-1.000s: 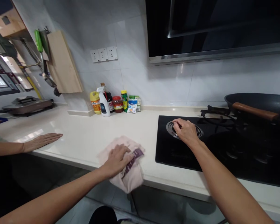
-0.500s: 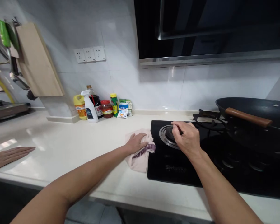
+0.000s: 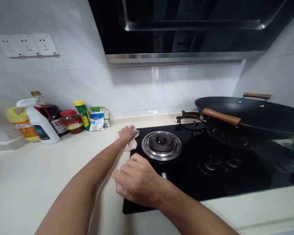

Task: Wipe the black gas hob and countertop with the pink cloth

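At the left edge of the black hob, near its rear corner, the left hand lies on a pink cloth on the worktop. The left fingers are laid over the cloth; it cannot be determined whether they grip it or only press it. The right hand is positioned nearer the camera, over the left front part of the hob, with its fingers curled into a loose fist; no object is visible in it.

The left burner is bare, with a steel ring around its cap. A black wok with wooden handles stands at the right side of the hob, beside a pan support.

Against the rear wall, left of the cloth, are a yellow jug, a white spray bottle, a dark bottle, a red-lidded jar, a yellow-capped green container and a blue-and-white packet
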The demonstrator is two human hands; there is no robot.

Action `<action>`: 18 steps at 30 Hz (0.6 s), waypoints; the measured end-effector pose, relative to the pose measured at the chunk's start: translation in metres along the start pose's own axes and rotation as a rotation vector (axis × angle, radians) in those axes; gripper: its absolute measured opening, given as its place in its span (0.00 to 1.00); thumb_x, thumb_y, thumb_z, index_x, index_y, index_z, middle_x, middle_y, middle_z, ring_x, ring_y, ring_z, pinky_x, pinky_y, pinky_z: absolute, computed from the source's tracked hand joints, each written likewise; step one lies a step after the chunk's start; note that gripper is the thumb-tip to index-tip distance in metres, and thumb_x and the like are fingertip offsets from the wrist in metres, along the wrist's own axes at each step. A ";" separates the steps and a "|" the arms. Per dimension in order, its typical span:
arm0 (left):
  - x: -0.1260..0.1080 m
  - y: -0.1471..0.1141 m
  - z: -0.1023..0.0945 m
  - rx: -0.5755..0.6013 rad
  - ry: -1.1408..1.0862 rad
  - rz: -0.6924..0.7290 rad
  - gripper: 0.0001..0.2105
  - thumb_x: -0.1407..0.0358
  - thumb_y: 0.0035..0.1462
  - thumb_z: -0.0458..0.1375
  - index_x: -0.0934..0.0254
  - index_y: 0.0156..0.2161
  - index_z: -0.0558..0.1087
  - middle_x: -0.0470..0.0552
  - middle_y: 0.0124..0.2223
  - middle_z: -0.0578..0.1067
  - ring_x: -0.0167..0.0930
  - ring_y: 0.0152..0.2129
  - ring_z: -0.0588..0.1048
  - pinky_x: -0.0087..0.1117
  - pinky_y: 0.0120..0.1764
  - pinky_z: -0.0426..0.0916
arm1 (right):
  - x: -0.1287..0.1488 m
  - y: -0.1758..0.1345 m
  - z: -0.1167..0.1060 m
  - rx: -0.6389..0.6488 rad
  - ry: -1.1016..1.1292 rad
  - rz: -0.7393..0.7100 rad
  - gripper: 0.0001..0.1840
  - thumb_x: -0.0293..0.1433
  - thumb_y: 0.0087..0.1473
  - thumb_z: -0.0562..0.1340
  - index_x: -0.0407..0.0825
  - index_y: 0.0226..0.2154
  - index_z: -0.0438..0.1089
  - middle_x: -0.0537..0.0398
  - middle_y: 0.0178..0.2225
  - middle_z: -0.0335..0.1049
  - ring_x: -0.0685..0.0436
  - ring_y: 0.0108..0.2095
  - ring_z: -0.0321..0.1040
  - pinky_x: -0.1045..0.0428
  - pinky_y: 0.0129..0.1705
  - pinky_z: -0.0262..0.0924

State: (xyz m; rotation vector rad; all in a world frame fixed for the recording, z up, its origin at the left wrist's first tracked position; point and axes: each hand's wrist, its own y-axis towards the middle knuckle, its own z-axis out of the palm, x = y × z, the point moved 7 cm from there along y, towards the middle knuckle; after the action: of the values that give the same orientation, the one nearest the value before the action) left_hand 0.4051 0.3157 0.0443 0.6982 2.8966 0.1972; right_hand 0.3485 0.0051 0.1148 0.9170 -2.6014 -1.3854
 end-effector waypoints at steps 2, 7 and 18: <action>-0.002 0.011 0.000 -0.002 0.004 0.017 0.22 0.53 0.66 0.40 0.54 0.57 0.68 0.61 0.57 0.70 0.47 0.52 0.69 0.49 0.51 0.61 | -0.003 0.001 -0.007 -0.043 -0.012 0.011 0.06 0.28 0.56 0.56 0.49 0.28 0.64 0.62 0.22 0.60 0.49 0.25 0.55 0.49 0.33 0.47; -0.009 0.033 -0.003 -0.005 0.028 0.087 0.19 0.56 0.65 0.44 0.54 0.54 0.71 0.59 0.56 0.71 0.46 0.52 0.69 0.48 0.52 0.59 | -0.013 0.002 -0.029 -0.234 -0.046 0.060 0.08 0.27 0.55 0.54 0.49 0.28 0.66 0.62 0.20 0.58 0.50 0.24 0.53 0.49 0.32 0.48; -0.071 0.055 0.008 0.027 -0.115 0.258 0.19 0.58 0.68 0.39 0.57 0.57 0.65 0.54 0.56 0.74 0.36 0.49 0.73 0.35 0.48 0.65 | -0.015 0.001 -0.028 -0.279 -0.049 0.071 0.08 0.29 0.55 0.54 0.50 0.26 0.64 0.63 0.20 0.58 0.50 0.24 0.54 0.49 0.31 0.50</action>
State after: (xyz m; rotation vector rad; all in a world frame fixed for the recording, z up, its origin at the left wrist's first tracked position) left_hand 0.4929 0.3324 0.0543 1.0508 2.6984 0.1427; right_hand 0.3693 -0.0070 0.1353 0.7526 -2.3627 -1.7128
